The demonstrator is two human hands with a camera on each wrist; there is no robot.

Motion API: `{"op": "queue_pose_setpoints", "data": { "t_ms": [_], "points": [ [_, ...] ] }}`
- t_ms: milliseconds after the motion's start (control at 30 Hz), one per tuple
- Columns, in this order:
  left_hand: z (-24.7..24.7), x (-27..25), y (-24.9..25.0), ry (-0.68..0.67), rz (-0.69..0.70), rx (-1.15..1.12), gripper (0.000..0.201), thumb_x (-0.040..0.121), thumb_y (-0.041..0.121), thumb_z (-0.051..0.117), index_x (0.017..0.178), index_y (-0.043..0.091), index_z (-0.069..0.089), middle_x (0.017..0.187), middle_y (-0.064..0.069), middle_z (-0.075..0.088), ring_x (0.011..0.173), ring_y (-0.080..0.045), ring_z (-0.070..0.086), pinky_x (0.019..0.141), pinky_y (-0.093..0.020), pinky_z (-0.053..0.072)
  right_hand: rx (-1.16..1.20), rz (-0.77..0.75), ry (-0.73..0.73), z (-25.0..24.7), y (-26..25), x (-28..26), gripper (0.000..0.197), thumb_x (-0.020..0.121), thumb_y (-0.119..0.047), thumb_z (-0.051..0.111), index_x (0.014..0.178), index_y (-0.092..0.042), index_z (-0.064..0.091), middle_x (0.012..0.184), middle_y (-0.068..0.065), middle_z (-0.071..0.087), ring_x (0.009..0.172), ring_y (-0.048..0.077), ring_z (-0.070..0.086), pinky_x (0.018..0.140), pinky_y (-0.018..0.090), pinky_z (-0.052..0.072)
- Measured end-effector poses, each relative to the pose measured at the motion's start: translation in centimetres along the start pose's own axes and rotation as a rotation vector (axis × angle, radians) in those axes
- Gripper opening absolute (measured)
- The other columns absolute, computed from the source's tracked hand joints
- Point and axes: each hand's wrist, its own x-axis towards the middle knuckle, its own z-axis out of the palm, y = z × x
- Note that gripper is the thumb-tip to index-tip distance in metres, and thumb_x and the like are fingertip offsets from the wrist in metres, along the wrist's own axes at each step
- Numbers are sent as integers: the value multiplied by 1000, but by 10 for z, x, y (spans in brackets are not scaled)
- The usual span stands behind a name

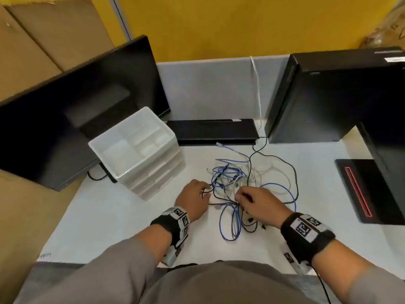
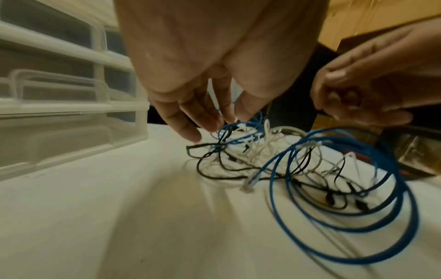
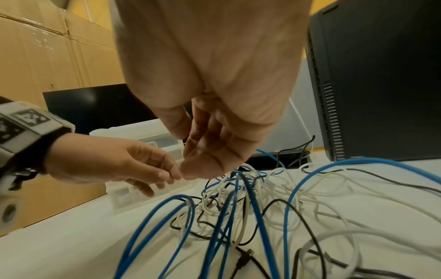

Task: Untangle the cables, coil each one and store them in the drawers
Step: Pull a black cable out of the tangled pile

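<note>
A tangle of blue [image 1: 230, 229], white [image 1: 274, 172] and black [image 1: 293, 172] cables lies mid-table. My left hand [image 1: 207, 190] is at the tangle's left edge, fingertips [image 2: 214, 122] pinching a thin black cable. My right hand [image 1: 238, 198] hovers over the near middle, its curled fingers [image 2: 343, 98] pinching a black cable. The two hands are a short span apart. Loops of the blue cable [image 2: 358, 222] [image 3: 152, 226] spread toward me. The translucent white drawer unit [image 1: 140, 150] [image 2: 71, 94] stands left of the pile with its drawers closed.
A black monitor [image 1: 76, 106] lies behind the drawers, a black keyboard [image 1: 214, 130] at the back, and a black PC tower [image 1: 328, 95] at the back right. A black device with a red stripe [image 1: 361, 189] sits at the right. Cardboard lines the left side.
</note>
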Motion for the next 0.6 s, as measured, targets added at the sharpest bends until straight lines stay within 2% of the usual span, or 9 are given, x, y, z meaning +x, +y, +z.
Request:
{"op": "queue_pose_setpoints", "data": {
  "t_ms": [100, 167, 233, 300, 367, 400, 467, 533, 600],
  "points": [
    [5, 10, -13, -67, -18, 261, 40, 99, 31, 60, 139, 25, 59, 152, -1, 44, 141, -26, 37, 111, -38, 40, -20, -11, -22, 4, 1, 9, 19, 107, -33, 53, 98, -25, 68, 85, -4, 69, 73, 10, 60, 63, 20, 45],
    [4, 15, -18, -125, -45, 313, 34, 100, 33, 57, 131, 28, 66, 153, 0, 45, 144, -27, 32, 112, -39, 37, -26, -32, -49, 9, -2, 13, 19, 107, -31, 53, 102, -21, 69, 91, -3, 71, 81, 13, 63, 69, 23, 47],
    [1, 15, -16, -93, 28, 244, 27, 100, 36, 53, 116, 28, 74, 135, 3, 61, 132, -27, 45, 106, -40, 41, -10, -41, -20, 14, -4, 18, 17, 106, -30, 55, 110, -21, 69, 103, -4, 71, 86, 12, 63, 77, 29, 50],
    [-5, 12, -5, -26, 150, 78, 24, 103, 35, 52, 108, 26, 74, 111, 6, 72, 111, -20, 59, 97, -41, 47, 32, -57, 30, 15, -8, 23, 24, 105, -30, 57, 128, -26, 64, 121, -11, 64, 88, 3, 61, 86, 28, 49],
    [-18, 6, 17, 8, 231, -127, 18, 105, 29, 55, 109, 25, 72, 100, 13, 71, 96, -8, 62, 91, -31, 50, 96, -81, 48, 13, -15, 28, 43, 104, -32, 60, 147, -32, 52, 135, -16, 55, 94, 4, 63, 92, 25, 48],
    [-26, 3, 30, 16, 256, -225, 16, 105, 27, 57, 111, 26, 72, 98, 17, 71, 93, -3, 63, 89, -24, 50, 134, -98, 45, 11, -20, 31, 45, 104, -32, 61, 148, -33, 51, 136, -16, 55, 96, 5, 64, 90, 22, 48],
    [-44, -2, 54, 35, 286, -366, 15, 105, 23, 58, 108, 29, 72, 94, 18, 71, 88, -7, 66, 84, -21, 51, 158, -136, 46, 2, -30, 36, 31, 105, -29, 61, 136, -30, 64, 122, -14, 66, 93, 2, 63, 83, 16, 46],
    [-60, -2, 68, 64, 284, -415, 15, 104, 23, 59, 103, 33, 71, 91, 16, 72, 85, -8, 67, 81, -22, 53, 176, -171, 59, -12, -40, 40, 18, 105, -27, 60, 117, -25, 73, 101, -10, 73, 88, 1, 65, 80, 20, 48],
    [-74, 2, 71, 89, 231, -441, 14, 103, 28, 60, 99, 37, 70, 89, 14, 72, 83, -8, 67, 80, -32, 57, 207, -195, 84, -30, -50, 42, 16, 105, -29, 60, 105, -24, 76, 94, -8, 75, 89, 3, 67, 83, 23, 52]
  ]
}}
